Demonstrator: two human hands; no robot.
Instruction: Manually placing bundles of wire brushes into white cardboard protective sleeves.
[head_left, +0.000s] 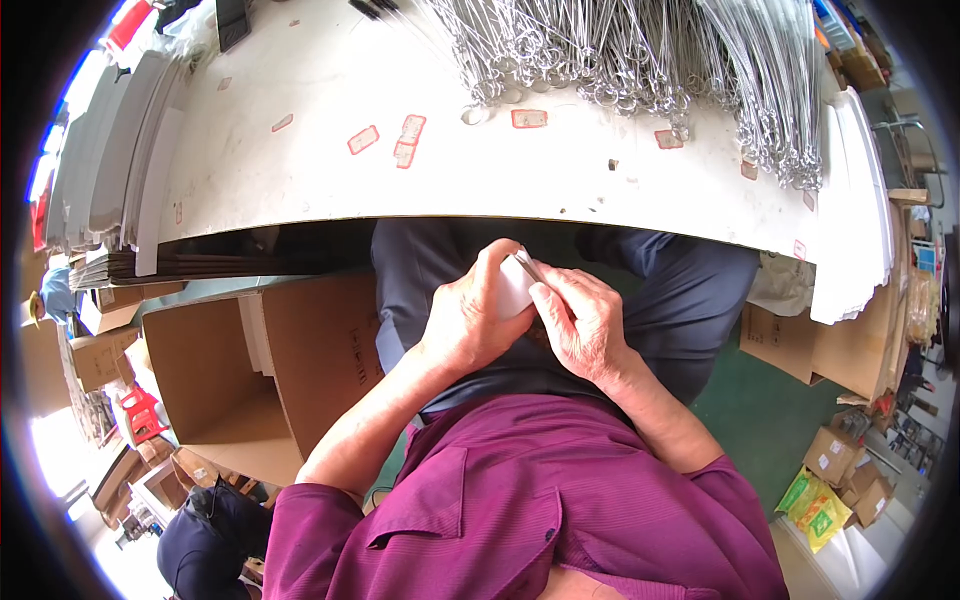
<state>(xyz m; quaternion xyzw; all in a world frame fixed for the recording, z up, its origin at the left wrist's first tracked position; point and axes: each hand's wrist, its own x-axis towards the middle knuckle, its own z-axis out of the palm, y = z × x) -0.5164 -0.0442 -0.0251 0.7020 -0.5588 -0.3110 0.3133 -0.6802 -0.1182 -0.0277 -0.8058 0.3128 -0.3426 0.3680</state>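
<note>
Pinching a white object (513,292) between left hand (466,316) and right hand (584,322), just above the lap (408,290); seemingly midway, not yet releasing; leaving looped wires (600,50) untouched beyond the grip, on the table (330,80).

Workshop, packing/assembly type. Heap of looped metal wires (600,50) on a scuffed tabletop (330,80), big open carton (225,370) beside it, stacked cardboard sheets (105,150), green floor (735,430), more boxes (835,455) around.

Left hand (468,312): curled, fingers bent in a grip
Right hand (585,322): thumb and fingers pinching — close beside the left
Left forearm (378,422): bare, slanting inward
Right forearm (662,410): bare, slanting inward
</note>
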